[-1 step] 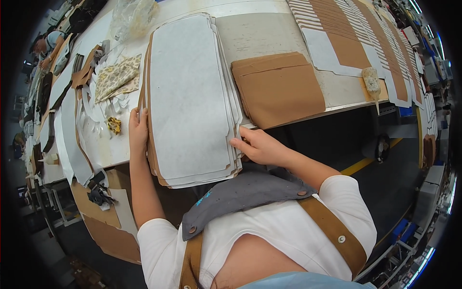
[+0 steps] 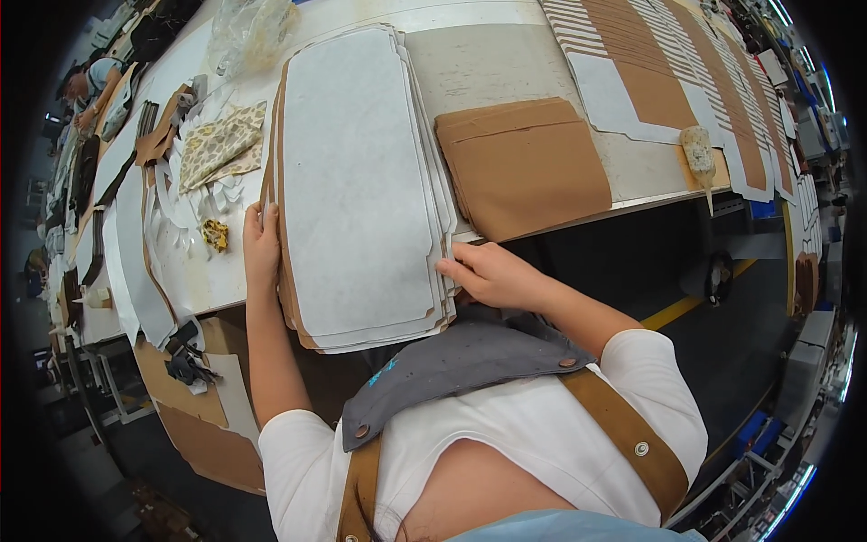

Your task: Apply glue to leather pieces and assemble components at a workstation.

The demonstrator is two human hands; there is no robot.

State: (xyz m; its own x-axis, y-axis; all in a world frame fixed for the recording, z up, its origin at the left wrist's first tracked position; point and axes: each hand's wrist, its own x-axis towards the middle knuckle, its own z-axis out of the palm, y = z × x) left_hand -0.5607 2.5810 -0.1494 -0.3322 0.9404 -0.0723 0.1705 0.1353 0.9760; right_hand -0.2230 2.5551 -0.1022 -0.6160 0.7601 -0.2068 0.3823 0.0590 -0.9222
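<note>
Head view: I have the stack of white-faced sheets (image 2: 357, 181) lying lengthwise in front of the body, its far part on the table (image 2: 479, 63) and its near end overhanging the front edge, close above the grey apron (image 2: 461, 361). White face up on top; brown layers show along the left side and at the near corners. Edges slightly staggered on the right.

Left hand (image 2: 262, 244): narrow, holding the stack by its left edge, thumb uppermost. Right hand (image 2: 492, 275): narrow as well, fingers bent at the lower right edge, holding the stack there. Some fingertips are hidden, so I cannot tell how many sheets each hand has.

Surroundings: just right of the stack I note a pile of brown sheets (image 2: 533, 172); farther right, overlapping rows of white-and-brown pieces (image 2: 650, 81), with a pale speckled object (image 2: 697, 154) near the table edge, kind unclear to me. Left of the stack: a folded spotted cloth (image 2: 221, 149) and a small yellow-and-black scrap (image 2: 215, 235). Beyond them, a clear plastic bag (image 2: 248, 36). Below the table, left, I see a cardboard box (image 2: 203, 434). Upper left, another person (image 2: 95, 86) at the work surface
</note>
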